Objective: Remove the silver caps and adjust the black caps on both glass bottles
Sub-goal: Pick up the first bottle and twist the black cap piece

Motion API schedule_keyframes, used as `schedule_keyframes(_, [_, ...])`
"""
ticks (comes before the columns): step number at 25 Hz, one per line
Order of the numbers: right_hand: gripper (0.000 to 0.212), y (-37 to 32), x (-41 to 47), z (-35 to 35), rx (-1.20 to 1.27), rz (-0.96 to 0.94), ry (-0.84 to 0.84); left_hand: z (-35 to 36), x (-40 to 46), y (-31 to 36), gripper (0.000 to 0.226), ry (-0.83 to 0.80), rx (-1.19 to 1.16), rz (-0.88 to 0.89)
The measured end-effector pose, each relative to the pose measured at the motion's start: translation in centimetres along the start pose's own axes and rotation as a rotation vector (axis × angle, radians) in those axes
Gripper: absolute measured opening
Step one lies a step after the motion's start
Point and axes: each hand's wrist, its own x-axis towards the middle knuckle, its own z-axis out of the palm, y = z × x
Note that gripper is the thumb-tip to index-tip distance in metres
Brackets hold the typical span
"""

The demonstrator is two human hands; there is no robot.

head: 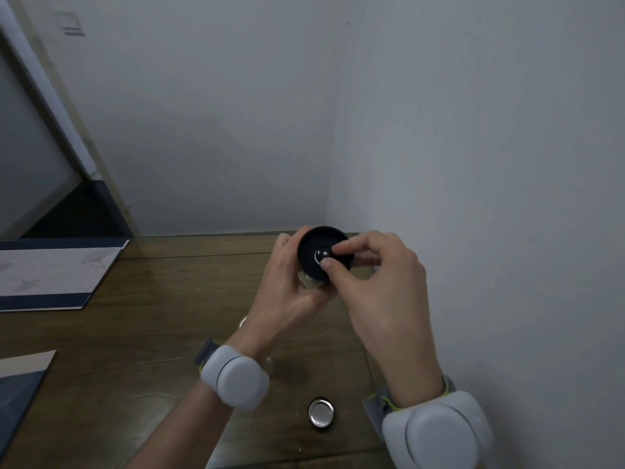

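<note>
Nearest the camera, a silver cap (321,412) lies on the wooden table (135,333), between the two forearms, each wearing a grey wrist device (235,377). Beyond the left wrist, a second glass bottle (269,362) is mostly hidden behind the arm. Farther out, the left hand (287,286) curls its fingers round a raised glass bottle (309,280), gripping it below its black cap (323,253). The right hand (378,282) pinches the small shiny piece (322,254) at the cap's centre between thumb and forefinger. Behind stands a grey wall (439,130).
</note>
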Motion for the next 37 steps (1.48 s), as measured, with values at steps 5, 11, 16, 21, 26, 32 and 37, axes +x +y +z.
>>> schedule_keyframes(5, [0.018,-0.5,-0.4,0.9,-0.015,-0.034,0.076,0.9,-0.5,0.2,0.036,0.067,-0.011,-0.003])
schedule_keyframes(11, [0.02,-0.2,-0.2,0.4,-0.084,-0.089,0.031,1.0,-0.8,0.2,0.039,0.102,-0.055,-0.048])
schedule_keyframes(16, [0.013,-0.2,0.0,-0.1,-0.101,-0.153,0.063,0.7,-0.6,0.1,0.036,0.116,0.001,-0.036])
schedule_keyframes(21, [0.018,-0.2,0.5,-0.7,-0.095,-0.197,-0.015,0.5,-0.6,0.4,0.031,0.112,0.002,-0.008])
schedule_keyframes(26, [0.022,-0.2,0.8,-1.0,-0.107,-0.182,-0.026,0.6,-0.5,0.3,0.03,0.094,0.058,0.031])
schedule_keyframes(32, [0.022,-0.3,0.5,-0.3,-0.042,-0.149,0.023,0.7,-0.3,0.3,0.035,0.14,0.111,0.047])
schedule_keyframes(37, [0.025,-0.6,-0.3,0.7,-0.106,-0.116,0.145,0.7,-0.3,0.2,0.032,0.159,0.116,0.042])
